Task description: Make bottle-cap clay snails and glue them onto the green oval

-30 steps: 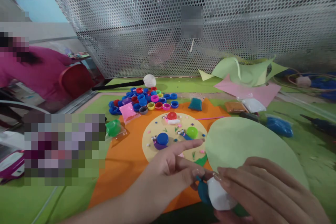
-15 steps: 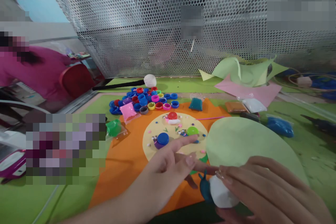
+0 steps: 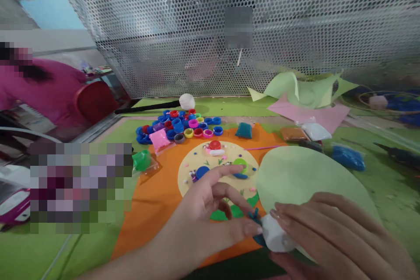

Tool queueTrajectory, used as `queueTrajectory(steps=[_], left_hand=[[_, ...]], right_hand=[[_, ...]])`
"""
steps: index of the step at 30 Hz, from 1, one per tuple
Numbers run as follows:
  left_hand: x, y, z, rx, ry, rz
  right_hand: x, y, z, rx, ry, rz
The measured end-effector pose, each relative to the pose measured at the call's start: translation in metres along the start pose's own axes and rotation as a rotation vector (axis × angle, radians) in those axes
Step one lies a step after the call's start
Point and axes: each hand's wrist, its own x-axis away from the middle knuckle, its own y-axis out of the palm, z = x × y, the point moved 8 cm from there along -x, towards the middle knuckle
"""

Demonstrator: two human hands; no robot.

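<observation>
A small clay snail with a white bottle-cap shell [image 3: 278, 234] and a teal body [image 3: 259, 239] with two thin feelers is held low at the front. My right hand [image 3: 331, 232] grips the white cap between its fingers above and its thumb below. From the left, my left hand [image 3: 200, 214] pinches the teal body with thumb and a finger, its index finger stretched out. Behind lies a pale yellow paper circle [image 3: 226, 183] with cap snails stuck on it: a red one [image 3: 215, 145], a blue one [image 3: 202, 172] and a green one [image 3: 240, 165], partly behind my fingers.
A light green paper circle [image 3: 302, 175] lies right, overlapping an orange sheet [image 3: 147, 210]. Many bottle caps [image 3: 179, 127] are heaped behind. Bagged clay is pink [image 3: 159, 139], green [image 3: 141, 160], teal [image 3: 244, 130] and blue [image 3: 348, 157]. A person in pink [image 3: 49, 87] is at far left.
My left thumb and a finger have come down onto the teal body, where before the hand was beside it. The snail stays in my right hand, nearly in place.
</observation>
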Motion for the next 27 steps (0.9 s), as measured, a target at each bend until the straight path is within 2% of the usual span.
queueTrajectory(steps=[3, 8, 16, 23, 27], left_hand=[[0.0, 0.0005, 0.0025, 0.022, 0.011, 0.006], [0.0001, -0.0013, 0.0016, 0.016, -0.015, 0.032], [-0.0002, -0.0038, 0.0002, -0.056, 0.018, 0.032], [-0.0017, -0.0079, 0.0037, -0.136, 0.067, 0.073], [-0.0018, -0.006, 0.004, -0.211, 0.068, 0.085]], right_hand=[[-0.0005, 0.0022, 0.0014, -0.008, 0.018, -0.04], [-0.0018, 0.0011, 0.0022, -0.009, 0.005, -0.013], [-0.0007, 0.0024, 0.0026, -0.02, -0.013, -0.042], [-0.0072, 0.01, -0.0028, -0.065, -0.067, -0.138], [-0.0054, 0.0095, -0.0036, -0.033, -0.074, -0.08]])
